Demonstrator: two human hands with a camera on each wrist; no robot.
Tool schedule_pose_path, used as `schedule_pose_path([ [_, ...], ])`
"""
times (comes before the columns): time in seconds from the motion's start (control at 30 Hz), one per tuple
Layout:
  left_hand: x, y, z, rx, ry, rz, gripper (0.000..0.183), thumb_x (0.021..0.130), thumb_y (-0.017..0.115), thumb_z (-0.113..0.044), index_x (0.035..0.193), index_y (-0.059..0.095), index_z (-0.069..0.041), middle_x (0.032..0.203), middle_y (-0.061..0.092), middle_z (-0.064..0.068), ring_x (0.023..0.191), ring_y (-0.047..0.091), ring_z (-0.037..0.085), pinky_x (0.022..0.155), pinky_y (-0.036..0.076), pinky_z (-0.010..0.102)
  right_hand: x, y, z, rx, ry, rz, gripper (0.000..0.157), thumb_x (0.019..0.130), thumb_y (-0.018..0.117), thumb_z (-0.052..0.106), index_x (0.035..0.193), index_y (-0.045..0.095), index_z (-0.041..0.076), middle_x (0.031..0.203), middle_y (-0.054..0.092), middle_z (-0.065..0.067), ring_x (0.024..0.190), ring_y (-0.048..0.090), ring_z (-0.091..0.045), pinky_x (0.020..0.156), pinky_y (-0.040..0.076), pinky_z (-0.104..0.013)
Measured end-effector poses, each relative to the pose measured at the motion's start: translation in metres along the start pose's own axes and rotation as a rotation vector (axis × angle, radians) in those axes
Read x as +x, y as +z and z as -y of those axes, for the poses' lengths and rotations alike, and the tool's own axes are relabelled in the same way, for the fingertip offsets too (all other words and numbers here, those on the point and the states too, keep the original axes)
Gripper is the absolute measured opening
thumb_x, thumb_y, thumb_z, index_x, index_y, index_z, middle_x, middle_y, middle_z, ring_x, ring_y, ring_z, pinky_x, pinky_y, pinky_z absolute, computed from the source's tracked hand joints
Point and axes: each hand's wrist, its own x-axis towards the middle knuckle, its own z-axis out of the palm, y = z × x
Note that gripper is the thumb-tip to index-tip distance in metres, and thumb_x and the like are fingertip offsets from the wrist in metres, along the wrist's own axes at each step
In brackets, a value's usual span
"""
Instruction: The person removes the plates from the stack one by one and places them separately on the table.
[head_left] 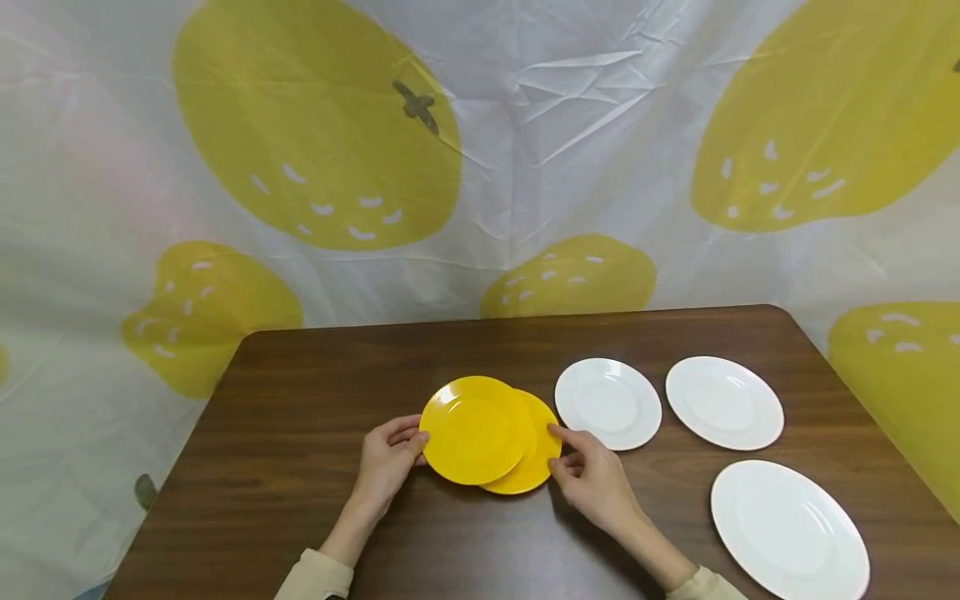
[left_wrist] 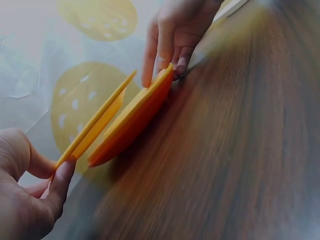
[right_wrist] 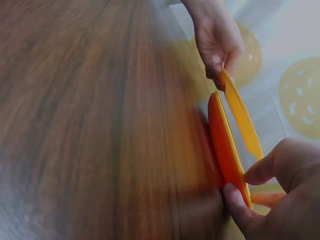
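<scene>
My left hand (head_left: 387, 460) pinches the left rim of a yellow plate (head_left: 474, 430) between thumb and fingers. That plate is raised and overlaps a second yellow plate (head_left: 542, 454), which shows beneath it on the right. In the left wrist view, a gap separates the upper plate (left_wrist: 102, 115) from the lower one (left_wrist: 132, 120), whose edge looks thicker. My right hand (head_left: 592, 479) grips the lower plate's right rim, with thumb and fingertips on its edge. The right wrist view shows the lower plate (right_wrist: 225, 142) close over the wooden table.
A white plate (head_left: 608, 404) lies just right of the yellow ones. Another white plate (head_left: 724, 403) sits farther right, and a white plate (head_left: 790, 530) lies nearer the front. Behind the brown wooden table (head_left: 315, 392) hangs a white curtain (head_left: 510, 167) printed with lemons.
</scene>
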Motion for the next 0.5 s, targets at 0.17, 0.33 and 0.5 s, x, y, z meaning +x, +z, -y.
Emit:
schedule_pose_path([
  [0.17,0.0,-0.014,0.002,-0.023,-0.013,-0.037,0.032,0.094,0.065,0.004,0.125,0.063,0.013,0.103,0.069,0.02,0.078,0.065,0.009,0.065,0.06,0.02,0.0,0.003,-0.002,-0.001,-0.003,-0.009,0.045,0.083,0.074,-0.004,0.128,0.069,0.001,0.113,0.071,-0.012,0.075,0.065,-0.005,0.071,0.058,-0.018],
  [0.33,-0.004,-0.033,0.005,-0.031,-0.029,-0.051,0.035,0.096,0.063,0.004,0.129,0.059,0.013,0.106,0.068,0.02,0.08,0.066,0.007,0.068,0.06,0.019,-0.001,0.006,-0.002,-0.001,-0.013,-0.005,0.046,0.083,0.073,-0.004,0.128,0.067,-0.003,0.129,0.065,-0.018,0.077,0.065,-0.007,0.072,0.058,-0.017],
  [0.5,-0.008,-0.05,0.006,-0.003,-0.052,-0.074,0.035,0.098,0.062,0.001,0.131,0.058,0.011,0.105,0.069,0.015,0.081,0.066,0.006,0.069,0.06,0.018,-0.002,0.006,-0.004,-0.015,-0.039,-0.007,0.045,0.083,0.073,-0.004,0.128,0.067,-0.006,0.139,0.061,-0.02,0.079,0.066,-0.01,0.073,0.058,-0.017],
])
